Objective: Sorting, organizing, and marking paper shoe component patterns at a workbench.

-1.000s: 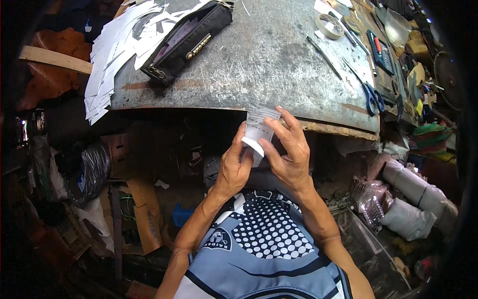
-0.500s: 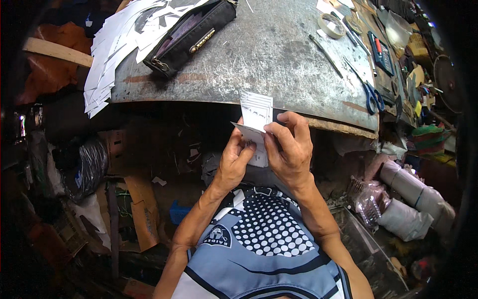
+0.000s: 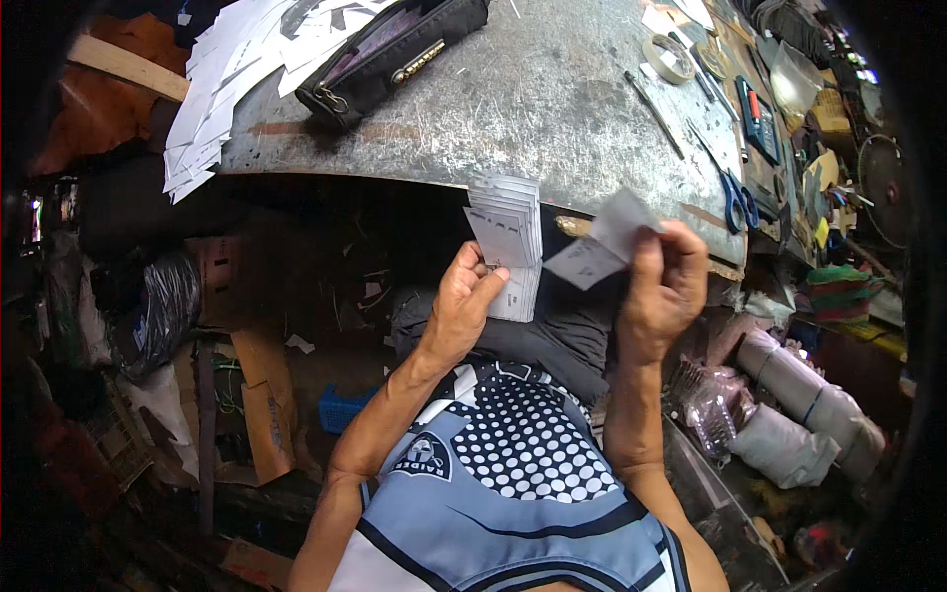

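Note:
My left hand (image 3: 468,298) grips a fanned stack of white paper slips (image 3: 510,232) upright in front of my lap, its thumb pressed on the front slip. Small dark print or writing shows on them. Off to the right, my right hand (image 3: 666,286) pinches a loose folded paper slip (image 3: 592,259) between thumb and fingers. Its upper part is blurred by motion. That slip's left corner lies close to the stack's right edge; I cannot tell whether they touch.
A scratched metal table (image 3: 552,109) lies ahead. On it are a heap of white papers (image 3: 222,94), a black zipped pouch (image 3: 395,64), a tape roll (image 3: 669,59), a pen (image 3: 653,113) and blue-handled scissors (image 3: 738,202). Wrapped rolls (image 3: 809,390) stand at right.
My right hand has moved right, away from the stack, taking a slip with it. My left hand still holds the stack in nearly the same place. The view has shifted slightly.

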Demonstrator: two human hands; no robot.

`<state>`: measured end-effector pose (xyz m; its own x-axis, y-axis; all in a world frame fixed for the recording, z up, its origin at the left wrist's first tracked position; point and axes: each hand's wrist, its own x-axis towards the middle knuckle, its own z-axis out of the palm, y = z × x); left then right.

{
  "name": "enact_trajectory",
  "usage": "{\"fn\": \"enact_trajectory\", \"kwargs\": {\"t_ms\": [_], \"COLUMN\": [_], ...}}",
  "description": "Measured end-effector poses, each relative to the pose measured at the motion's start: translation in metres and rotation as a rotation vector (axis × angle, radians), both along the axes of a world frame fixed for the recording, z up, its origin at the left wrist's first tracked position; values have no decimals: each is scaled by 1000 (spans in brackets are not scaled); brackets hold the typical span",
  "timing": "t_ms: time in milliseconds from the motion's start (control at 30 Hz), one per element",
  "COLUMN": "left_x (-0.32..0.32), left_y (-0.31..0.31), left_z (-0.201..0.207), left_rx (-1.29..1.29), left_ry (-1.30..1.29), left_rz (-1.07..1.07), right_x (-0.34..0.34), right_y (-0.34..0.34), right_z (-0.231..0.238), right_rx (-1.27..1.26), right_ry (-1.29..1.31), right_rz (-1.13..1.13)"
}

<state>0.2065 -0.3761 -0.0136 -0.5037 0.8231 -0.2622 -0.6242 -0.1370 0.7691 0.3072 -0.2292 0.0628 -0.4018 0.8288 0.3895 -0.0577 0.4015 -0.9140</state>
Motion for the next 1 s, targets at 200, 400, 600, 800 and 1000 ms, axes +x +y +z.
{"fn": "enact_trajectory", "kwargs": {"t_ms": [200, 400, 600, 800, 1000], "left_x": [0, -1, -1, -46, -75], "left_y": [-1, 1, 13, 65, 114], "left_z": [-2, 10, 23, 51, 50], "left_rx": [33, 26, 43, 51, 64], "left_ry": [-99, -127, 199, 830, 919], "left_rz": [4, 36, 79, 72, 136], "right_x": [-6, -27, -30, -63, -95], "right_y": [-15, -30, -31, -17, 26], "right_z": [1, -22, -14, 10, -20], "right_rx": [-58, 8, 220, -235, -205], "right_ry": [-342, -389, -299, -52, 141], "right_rz": [340, 225, 129, 383, 312]}}
